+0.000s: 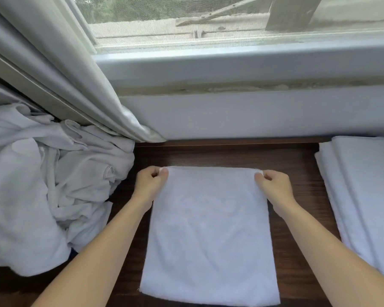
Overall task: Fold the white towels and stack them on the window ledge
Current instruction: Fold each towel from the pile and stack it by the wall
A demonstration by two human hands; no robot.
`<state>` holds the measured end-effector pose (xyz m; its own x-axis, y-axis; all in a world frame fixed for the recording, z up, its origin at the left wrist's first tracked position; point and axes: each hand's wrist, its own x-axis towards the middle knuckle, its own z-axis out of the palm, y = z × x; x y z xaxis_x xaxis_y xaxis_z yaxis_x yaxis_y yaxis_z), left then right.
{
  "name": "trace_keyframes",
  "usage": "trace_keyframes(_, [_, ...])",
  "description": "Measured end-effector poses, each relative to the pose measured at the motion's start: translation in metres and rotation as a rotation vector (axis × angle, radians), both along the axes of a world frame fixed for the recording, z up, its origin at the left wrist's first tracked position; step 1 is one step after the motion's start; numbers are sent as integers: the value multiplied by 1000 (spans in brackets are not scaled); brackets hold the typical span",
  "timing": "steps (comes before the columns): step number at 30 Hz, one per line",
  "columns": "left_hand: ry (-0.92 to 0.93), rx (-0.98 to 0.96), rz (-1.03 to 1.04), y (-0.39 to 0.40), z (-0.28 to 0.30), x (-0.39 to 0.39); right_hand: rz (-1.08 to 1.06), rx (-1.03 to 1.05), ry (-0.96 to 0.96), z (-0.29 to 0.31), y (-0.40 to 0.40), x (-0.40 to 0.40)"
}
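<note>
White towel (208, 235) is spread flat on dark wood ledge (297, 173) between both hands. Its far corners are pinched: one by left hand (150, 185), one by right hand (274, 187). Unfolded heap (42, 185) is seen beyond left hand; folded stack (364, 196) beyond right.

Soft daylight from window (231, 21), faint shadows, edges perhaps slightly warped
</note>
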<state>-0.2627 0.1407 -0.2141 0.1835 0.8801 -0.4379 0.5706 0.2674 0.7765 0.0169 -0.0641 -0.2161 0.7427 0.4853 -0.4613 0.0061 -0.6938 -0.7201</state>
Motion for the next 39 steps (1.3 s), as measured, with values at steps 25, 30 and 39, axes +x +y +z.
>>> trace_keyframes(25, [-201, 80, -35, 3, 22, -36, 20, 99, 26, 39, -16, 14])
trace_keyframes(30, [-201, 261, -207, -8, 74, -58, 161, 122, -20, 98, -35, 11])
trace_keyframes(39, [-399, 401, -284, -12, 188, -82, 266, 530, -10, 231, -58, -6])
